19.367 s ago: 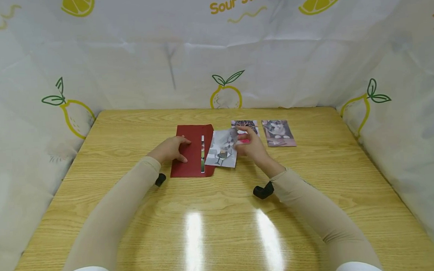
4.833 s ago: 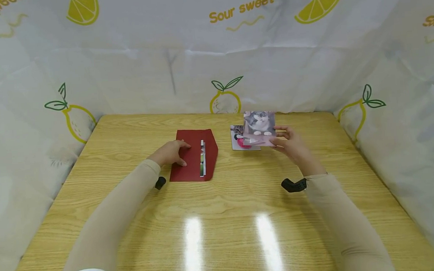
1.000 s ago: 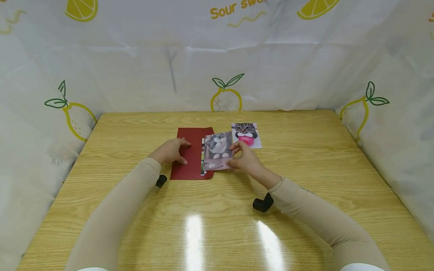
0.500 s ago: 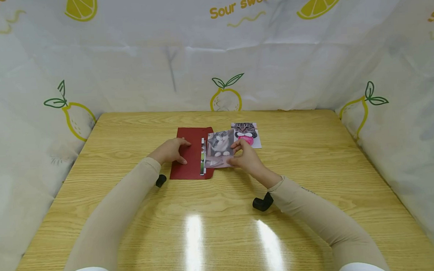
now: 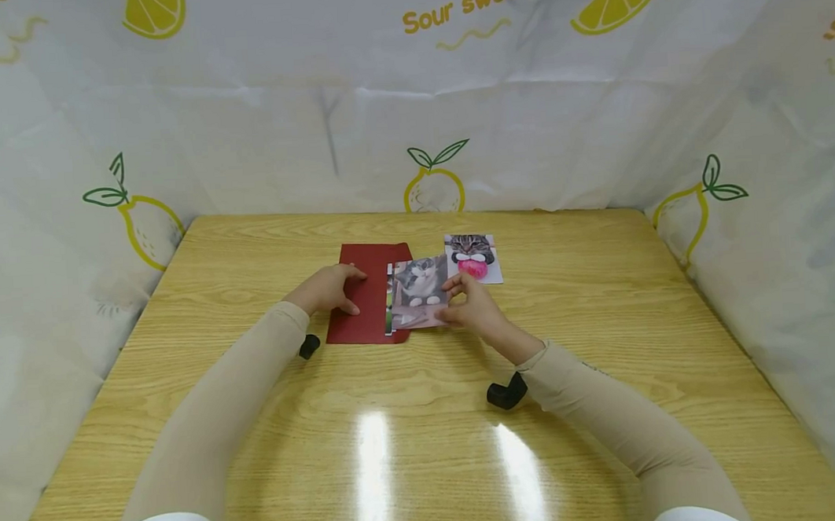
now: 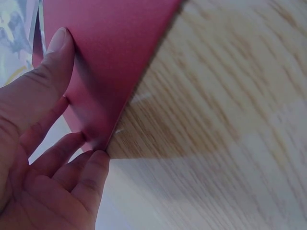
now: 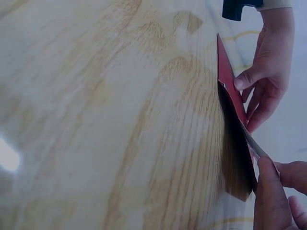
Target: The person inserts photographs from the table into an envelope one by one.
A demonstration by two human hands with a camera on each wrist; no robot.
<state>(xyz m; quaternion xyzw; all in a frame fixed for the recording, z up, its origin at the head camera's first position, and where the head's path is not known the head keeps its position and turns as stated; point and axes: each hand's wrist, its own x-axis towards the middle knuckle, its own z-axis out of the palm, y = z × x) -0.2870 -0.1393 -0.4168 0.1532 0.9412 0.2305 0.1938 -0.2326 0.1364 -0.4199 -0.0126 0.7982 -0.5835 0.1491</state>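
The person's right hand pinches the right edge of a rectangular glossy paper photo of a grey-and-white cat between thumb and fingers. The photo overlaps the right part of a flat, dark red paper envelope, and the right wrist view shows it tilted, its right side raised off the table; whether its left edge is inside the envelope cannot be told. Narrow pale-edged paper strips with green patches show at the envelope's opening, just left of the photo. The person's left hand is spread on the left part of the envelope, thumb to the near side, fingertips touching the red paper. To the right and farther back, a paper photo of a tabby cat with a bright pink ball lies flat on the light wooden table. Beige fabric sleeves cover both forearms, and a small black plastic piece juts out near the right wrist, another near the left. Behind the far edge of the table hangs a white sheet with yellow lemon prints
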